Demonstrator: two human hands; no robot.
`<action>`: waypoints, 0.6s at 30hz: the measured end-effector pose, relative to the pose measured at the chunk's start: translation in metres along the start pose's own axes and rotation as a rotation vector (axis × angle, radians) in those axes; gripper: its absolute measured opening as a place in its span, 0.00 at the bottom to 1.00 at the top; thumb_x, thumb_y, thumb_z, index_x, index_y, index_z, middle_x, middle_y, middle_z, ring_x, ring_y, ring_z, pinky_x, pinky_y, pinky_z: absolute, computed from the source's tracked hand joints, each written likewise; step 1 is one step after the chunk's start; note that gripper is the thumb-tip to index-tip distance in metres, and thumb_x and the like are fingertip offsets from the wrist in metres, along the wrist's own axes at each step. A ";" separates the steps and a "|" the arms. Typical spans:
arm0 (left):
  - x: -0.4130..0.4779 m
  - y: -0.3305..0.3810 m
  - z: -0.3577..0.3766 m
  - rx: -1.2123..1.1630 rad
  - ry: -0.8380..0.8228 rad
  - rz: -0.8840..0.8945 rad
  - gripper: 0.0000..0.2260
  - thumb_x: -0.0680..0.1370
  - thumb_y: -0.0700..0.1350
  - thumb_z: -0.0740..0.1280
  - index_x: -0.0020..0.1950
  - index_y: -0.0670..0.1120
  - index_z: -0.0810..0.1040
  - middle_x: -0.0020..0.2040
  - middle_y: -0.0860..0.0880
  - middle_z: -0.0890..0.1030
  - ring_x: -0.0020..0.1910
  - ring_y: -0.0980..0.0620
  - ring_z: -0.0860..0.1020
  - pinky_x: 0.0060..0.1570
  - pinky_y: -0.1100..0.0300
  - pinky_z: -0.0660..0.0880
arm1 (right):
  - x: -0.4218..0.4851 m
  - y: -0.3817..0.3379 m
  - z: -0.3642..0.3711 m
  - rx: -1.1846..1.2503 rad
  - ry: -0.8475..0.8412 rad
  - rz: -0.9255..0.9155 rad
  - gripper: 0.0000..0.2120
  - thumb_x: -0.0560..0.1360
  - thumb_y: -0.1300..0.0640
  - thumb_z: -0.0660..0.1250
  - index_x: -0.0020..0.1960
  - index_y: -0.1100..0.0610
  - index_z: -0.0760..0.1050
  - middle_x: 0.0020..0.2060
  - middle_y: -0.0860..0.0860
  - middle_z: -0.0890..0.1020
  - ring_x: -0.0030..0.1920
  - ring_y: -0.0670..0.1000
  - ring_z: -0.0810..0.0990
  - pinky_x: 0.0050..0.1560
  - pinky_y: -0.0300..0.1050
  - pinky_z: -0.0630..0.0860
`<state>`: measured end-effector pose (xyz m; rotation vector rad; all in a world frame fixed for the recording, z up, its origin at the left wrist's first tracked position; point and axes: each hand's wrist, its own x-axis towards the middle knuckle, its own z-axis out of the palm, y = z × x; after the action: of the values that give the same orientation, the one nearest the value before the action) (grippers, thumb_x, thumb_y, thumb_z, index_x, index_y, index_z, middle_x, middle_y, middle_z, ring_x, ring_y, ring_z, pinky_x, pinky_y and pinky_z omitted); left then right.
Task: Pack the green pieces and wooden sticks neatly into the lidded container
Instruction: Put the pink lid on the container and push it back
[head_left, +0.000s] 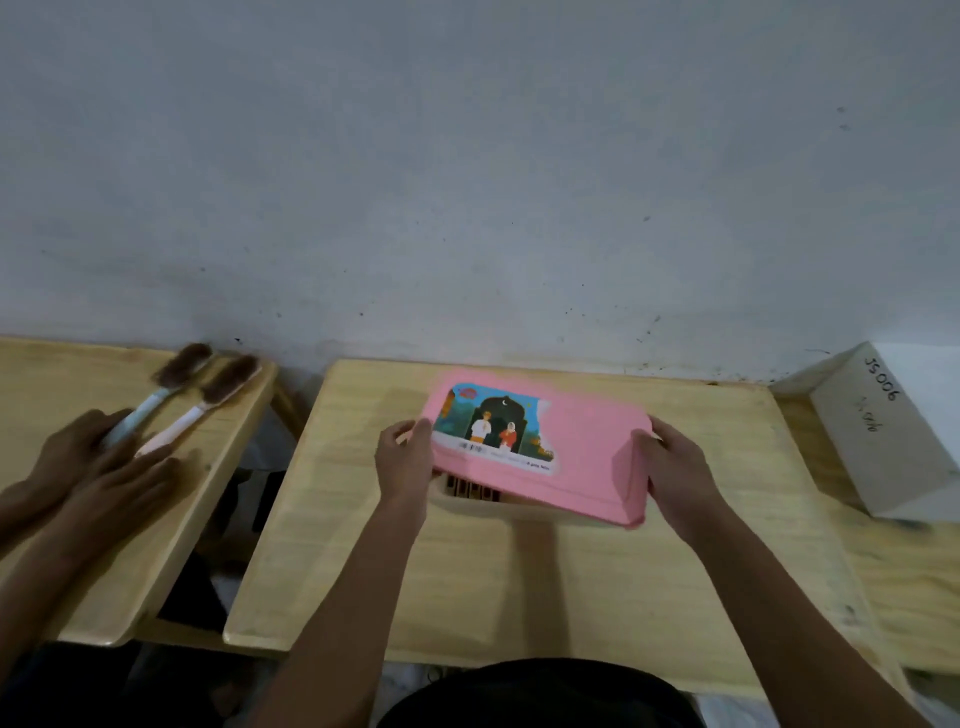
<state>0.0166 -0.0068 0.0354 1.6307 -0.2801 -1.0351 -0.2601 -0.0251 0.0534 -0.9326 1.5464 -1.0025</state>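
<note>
Grip: the pink lid (582, 447) is held at both short ends; the left hand (405, 457) is curled round its left edge and the right hand (675, 467) round its right edge.
Lid attitude: the lid is held over the container (462, 506) and is not yet seated; a gap is seen under its near left part. Whether the far edge rests on the rim cannot be told.
Container: the cream container is set on the wooden table (571, 597), directly under the lid.
Contents: dark sticks (470, 488) are seen through the gap, inside the container. Green pieces are not seen and are judged to be hidden beneath the lid.
Step in hand: packing is judged complete; the closing of the container is in progress.
Next move: the lid is to be squared to the container rim, lowered level and pressed down along its edges until seated.
Surroundings: a white box (883, 431) is placed to the right of the container. To the left of the container, on a separate table, two brushes (176, 400) are touched by another person's hands (104, 457).
</note>
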 end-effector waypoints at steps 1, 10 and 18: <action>0.003 -0.003 -0.003 0.118 -0.012 0.024 0.09 0.75 0.45 0.67 0.53 0.43 0.77 0.48 0.42 0.81 0.40 0.46 0.79 0.42 0.48 0.80 | 0.001 0.001 -0.003 -0.077 0.013 -0.023 0.14 0.80 0.60 0.58 0.61 0.52 0.78 0.51 0.51 0.82 0.51 0.54 0.80 0.54 0.53 0.77; 0.008 -0.030 -0.001 0.846 -0.021 0.372 0.12 0.77 0.49 0.62 0.52 0.42 0.75 0.46 0.43 0.82 0.46 0.43 0.80 0.41 0.55 0.75 | 0.027 0.025 0.014 -0.414 0.156 -0.159 0.19 0.80 0.51 0.56 0.63 0.61 0.74 0.56 0.57 0.80 0.54 0.59 0.78 0.53 0.54 0.76; 0.008 -0.045 0.007 0.904 -0.018 0.423 0.11 0.79 0.49 0.60 0.47 0.42 0.65 0.44 0.41 0.77 0.39 0.39 0.78 0.33 0.54 0.70 | 0.046 0.039 0.023 -0.494 0.132 -0.036 0.25 0.79 0.45 0.58 0.71 0.59 0.67 0.65 0.63 0.67 0.64 0.61 0.69 0.65 0.56 0.69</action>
<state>0.0013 -0.0014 -0.0078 2.2055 -1.1801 -0.6071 -0.2482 -0.0567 -0.0015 -1.2543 1.9418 -0.7258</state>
